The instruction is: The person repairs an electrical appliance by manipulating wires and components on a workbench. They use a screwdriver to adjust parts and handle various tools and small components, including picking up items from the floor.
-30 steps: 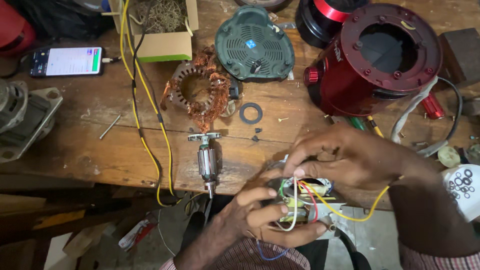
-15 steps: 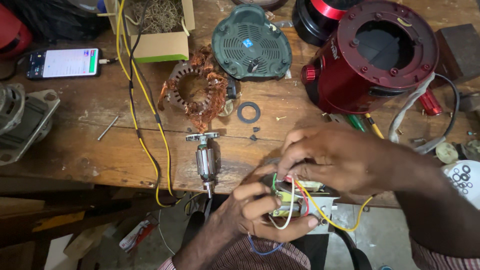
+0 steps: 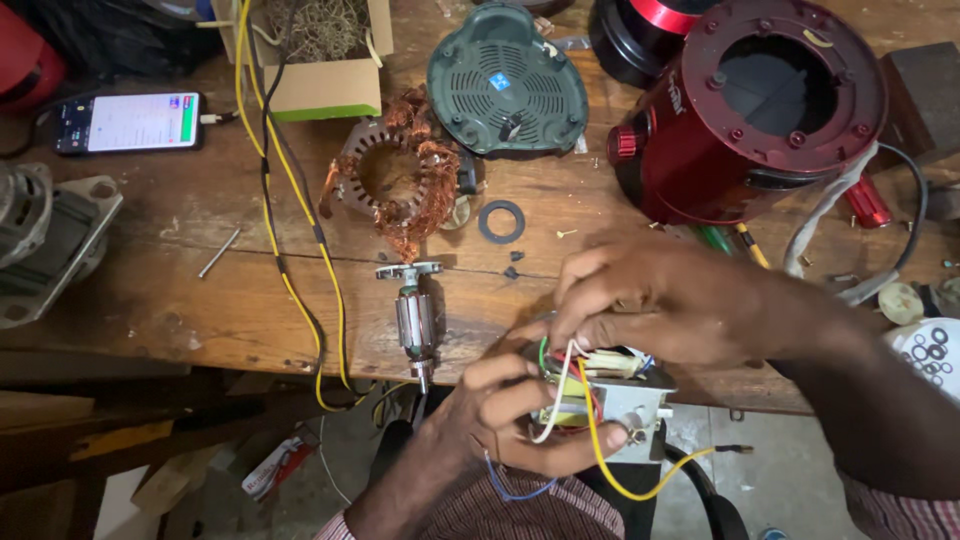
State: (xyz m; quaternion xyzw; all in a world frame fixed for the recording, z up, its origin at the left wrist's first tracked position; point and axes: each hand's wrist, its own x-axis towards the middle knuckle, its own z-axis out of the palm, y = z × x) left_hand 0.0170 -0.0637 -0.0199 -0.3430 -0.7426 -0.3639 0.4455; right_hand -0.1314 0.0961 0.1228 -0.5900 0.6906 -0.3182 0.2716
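The small wired motor block [image 3: 600,395] is held off the front edge of the desk [image 3: 180,310], just below it. The left hand [image 3: 500,420] is closed around the block from below; the right hand [image 3: 660,305] pinches its wires from above. Steady support is advised while wires are worked. Open room lies left, beside the armature [image 3: 415,320]; the red housing [image 3: 750,110] crowds the right.
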